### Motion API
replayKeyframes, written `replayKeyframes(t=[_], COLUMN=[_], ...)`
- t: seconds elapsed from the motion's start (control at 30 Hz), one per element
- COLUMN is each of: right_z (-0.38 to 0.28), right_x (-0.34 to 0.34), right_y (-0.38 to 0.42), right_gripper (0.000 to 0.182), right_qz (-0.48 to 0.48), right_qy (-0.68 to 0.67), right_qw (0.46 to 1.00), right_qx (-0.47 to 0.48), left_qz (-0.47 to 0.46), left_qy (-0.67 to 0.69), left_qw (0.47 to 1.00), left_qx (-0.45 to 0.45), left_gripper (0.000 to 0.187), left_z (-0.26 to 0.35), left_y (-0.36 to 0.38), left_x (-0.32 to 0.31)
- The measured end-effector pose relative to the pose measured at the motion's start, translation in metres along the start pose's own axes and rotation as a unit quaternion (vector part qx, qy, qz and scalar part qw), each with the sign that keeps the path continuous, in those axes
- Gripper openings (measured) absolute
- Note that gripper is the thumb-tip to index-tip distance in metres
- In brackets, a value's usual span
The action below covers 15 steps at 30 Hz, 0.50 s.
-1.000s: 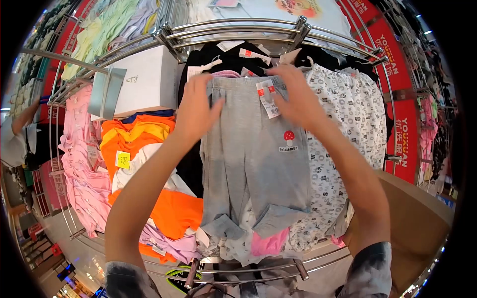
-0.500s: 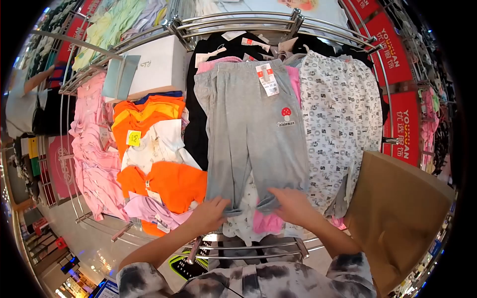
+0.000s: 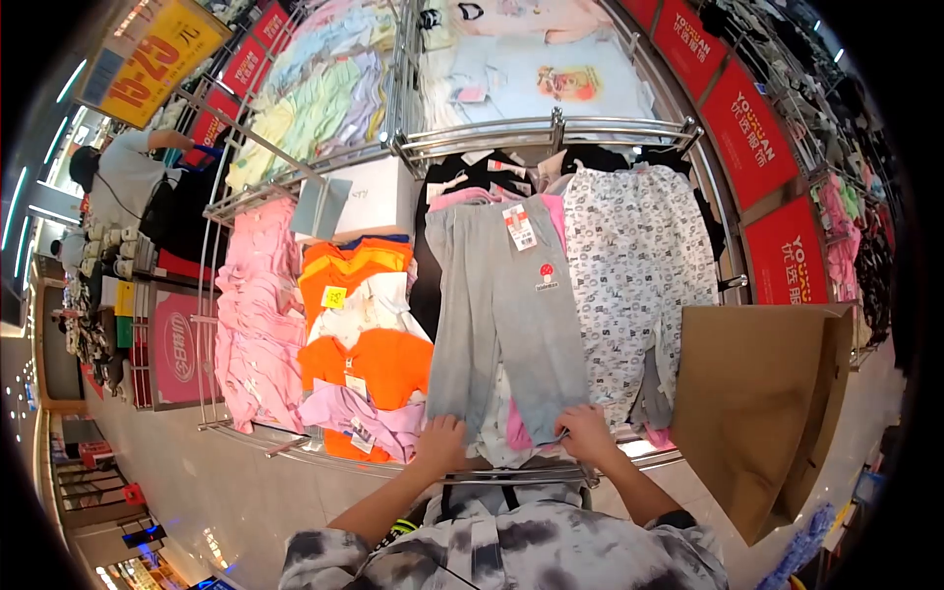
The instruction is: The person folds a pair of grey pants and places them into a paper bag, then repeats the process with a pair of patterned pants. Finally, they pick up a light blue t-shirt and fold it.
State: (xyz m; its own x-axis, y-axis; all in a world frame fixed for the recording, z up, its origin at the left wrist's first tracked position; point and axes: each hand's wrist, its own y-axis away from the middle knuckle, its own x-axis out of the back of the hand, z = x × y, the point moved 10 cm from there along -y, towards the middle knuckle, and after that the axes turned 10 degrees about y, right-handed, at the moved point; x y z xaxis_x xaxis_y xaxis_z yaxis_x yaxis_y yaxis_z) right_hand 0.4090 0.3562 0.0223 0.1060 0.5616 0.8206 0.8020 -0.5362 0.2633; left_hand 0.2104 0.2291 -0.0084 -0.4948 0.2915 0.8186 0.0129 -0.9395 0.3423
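Grey children's trousers [image 3: 506, 315] with a red mushroom patch and a price tag [image 3: 520, 227] lie spread flat on a pile of clothes in a metal display bin. My left hand [image 3: 440, 444] rests on the cuff of the left leg. My right hand [image 3: 586, 434] presses on the cuff of the right leg at the bin's near rail [image 3: 511, 476]. Both hands lie flat on the fabric with fingers spread. Pink and white garments show under the cuffs.
White letter-print trousers [image 3: 634, 265] lie right of the grey pair; orange shirts [image 3: 362, 359] and pink clothes [image 3: 258, 324] lie left. A white box [image 3: 379, 202] sits at the back. A brown cardboard sheet [image 3: 757, 413] stands at right. A person [image 3: 123, 177] stands far left.
My hands moved from the waistband down to the leg cuffs and stayed there. The view has pulled back, showing more of the bin and shop.
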Motion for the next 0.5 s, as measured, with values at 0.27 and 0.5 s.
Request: replayKeyframes(t=[0.27,0.5], right_z=[-0.029,-0.008], right_x=[0.000,0.025], right_y=[0.010,0.005], right_gripper=[0.014,0.021], right_qz=[0.105,-0.018], right_qy=[-0.158,-0.201], right_qw=[0.979,0.979], right_qx=[0.075,0.004], left_qz=[0.044,-0.043], left_qy=[0.345,0.243], left_qw=[0.935,0.969], left_qx=[-0.070,0.012], left_gripper=[0.059,0.055], left_z=[0.139,0.112], left_y=[-0.040,-0.077], left_x=[0.012,-0.085])
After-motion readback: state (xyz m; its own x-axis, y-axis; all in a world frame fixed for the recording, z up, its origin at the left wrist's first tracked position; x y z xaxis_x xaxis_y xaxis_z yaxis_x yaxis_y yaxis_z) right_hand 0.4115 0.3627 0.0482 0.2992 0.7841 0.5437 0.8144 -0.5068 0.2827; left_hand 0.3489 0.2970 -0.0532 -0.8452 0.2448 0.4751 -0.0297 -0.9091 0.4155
